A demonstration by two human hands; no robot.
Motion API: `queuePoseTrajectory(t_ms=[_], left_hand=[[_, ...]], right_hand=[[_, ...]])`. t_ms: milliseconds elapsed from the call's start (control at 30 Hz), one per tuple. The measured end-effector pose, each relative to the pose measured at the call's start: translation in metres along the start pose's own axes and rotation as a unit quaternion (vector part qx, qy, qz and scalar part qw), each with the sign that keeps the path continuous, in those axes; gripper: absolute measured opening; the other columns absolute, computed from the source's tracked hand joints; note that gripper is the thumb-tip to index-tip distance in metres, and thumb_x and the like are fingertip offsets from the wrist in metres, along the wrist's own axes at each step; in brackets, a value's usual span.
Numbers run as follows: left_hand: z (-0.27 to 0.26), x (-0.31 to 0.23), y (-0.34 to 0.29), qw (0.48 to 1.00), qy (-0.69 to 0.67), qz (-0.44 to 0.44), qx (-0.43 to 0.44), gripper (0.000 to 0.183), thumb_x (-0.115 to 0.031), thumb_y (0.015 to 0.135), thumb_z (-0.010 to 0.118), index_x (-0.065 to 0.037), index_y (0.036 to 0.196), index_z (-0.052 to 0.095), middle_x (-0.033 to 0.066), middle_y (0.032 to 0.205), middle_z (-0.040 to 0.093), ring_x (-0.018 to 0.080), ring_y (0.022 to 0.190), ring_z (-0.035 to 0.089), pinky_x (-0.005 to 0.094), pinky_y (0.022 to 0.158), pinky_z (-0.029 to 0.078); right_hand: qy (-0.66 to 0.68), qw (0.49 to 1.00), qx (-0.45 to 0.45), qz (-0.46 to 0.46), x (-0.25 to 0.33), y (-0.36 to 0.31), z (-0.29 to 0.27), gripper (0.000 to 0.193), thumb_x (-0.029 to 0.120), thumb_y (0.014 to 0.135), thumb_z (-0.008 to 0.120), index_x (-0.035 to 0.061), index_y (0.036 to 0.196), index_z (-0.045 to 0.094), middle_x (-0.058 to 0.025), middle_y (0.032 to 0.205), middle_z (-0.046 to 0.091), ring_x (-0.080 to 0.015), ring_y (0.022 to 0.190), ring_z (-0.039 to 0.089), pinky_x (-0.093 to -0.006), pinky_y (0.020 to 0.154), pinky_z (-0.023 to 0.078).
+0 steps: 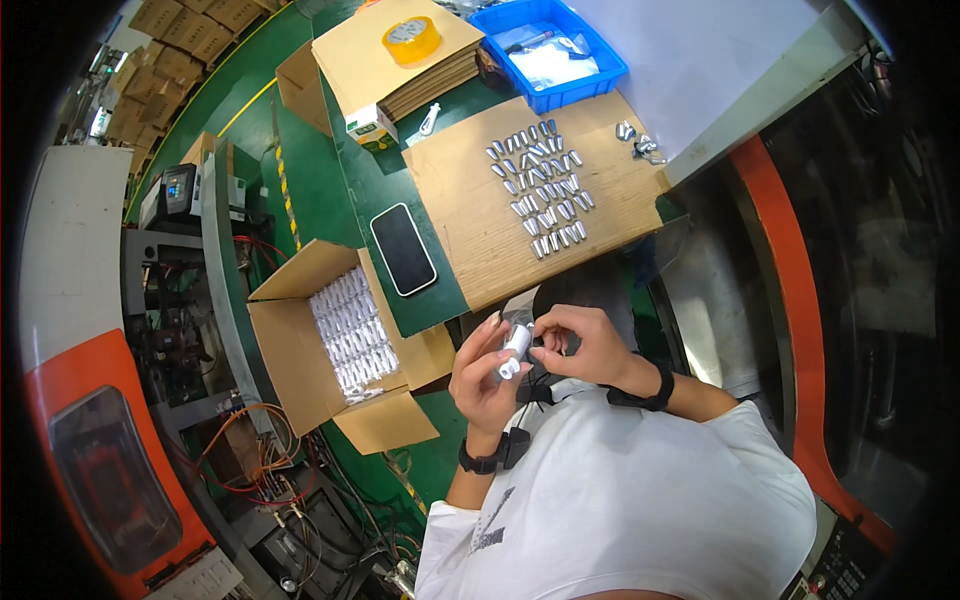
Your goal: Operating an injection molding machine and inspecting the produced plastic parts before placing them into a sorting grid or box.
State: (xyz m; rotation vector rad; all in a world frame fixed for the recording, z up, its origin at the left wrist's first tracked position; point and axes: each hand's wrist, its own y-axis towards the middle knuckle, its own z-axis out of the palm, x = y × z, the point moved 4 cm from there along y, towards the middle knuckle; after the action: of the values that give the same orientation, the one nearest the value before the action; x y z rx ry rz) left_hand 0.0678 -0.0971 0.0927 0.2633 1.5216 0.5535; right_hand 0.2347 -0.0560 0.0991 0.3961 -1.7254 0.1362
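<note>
My left hand [480, 388] grips a white plastic cylindrical part [517, 346], with its flanged end pointing down toward me. Close against the part's other end, the thumb and fingers of my right hand [590, 348] are pinched together. What lies between those fingertips is too small to make out. Both hands are in front of my body, just off the near edge of a cardboard sheet [455, 235]. Small silvery metal pieces [545, 190] lie in rows on that sheet.
An open carton [290, 345] of white parts [352, 332] stands at left. On the green table [375, 180] are a phone [404, 250], a small box [371, 129], a white piece [430, 120], stacked cardboard [350, 60] with tape [411, 41], and a blue bin [548, 98]. Machines flank me.
</note>
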Motion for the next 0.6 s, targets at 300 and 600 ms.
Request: queuePoseTrajectory(t_ms=[300,600], left_hand=[[-0.002,0.001,-0.001,0.996,0.07,0.012,0.051,0.033,-0.003,0.08,0.08,-0.001,0.107,0.06,0.0205,0.131,0.055,0.0354,0.123,0.057,0.047,0.101,0.053],[-0.01,0.002,-0.002,0.986,0.161,-0.051,0.001,0.029,-0.007,0.087,0.073,0.0,0.114,0.065,0.0144,0.116,0.066,0.0249,0.11,0.062,0.035,0.095,0.05]], right_hand=[[-0.026,1.0,-0.014,0.008,0.005,0.002,0.006,0.009,0.004,0.082,0.071,0.0003,0.09,0.069,-0.0071,0.072,0.064,-0.0114,0.059,0.059,-0.0256,0.054,0.046],[0.195,0.966,0.038,0.167,-0.008,-0.001,0.025,0.011,0.008,0.093,0.066,-0.0031,0.093,0.067,-0.0008,0.075,0.064,-0.005,0.066,0.056,-0.0229,0.06,0.047]])
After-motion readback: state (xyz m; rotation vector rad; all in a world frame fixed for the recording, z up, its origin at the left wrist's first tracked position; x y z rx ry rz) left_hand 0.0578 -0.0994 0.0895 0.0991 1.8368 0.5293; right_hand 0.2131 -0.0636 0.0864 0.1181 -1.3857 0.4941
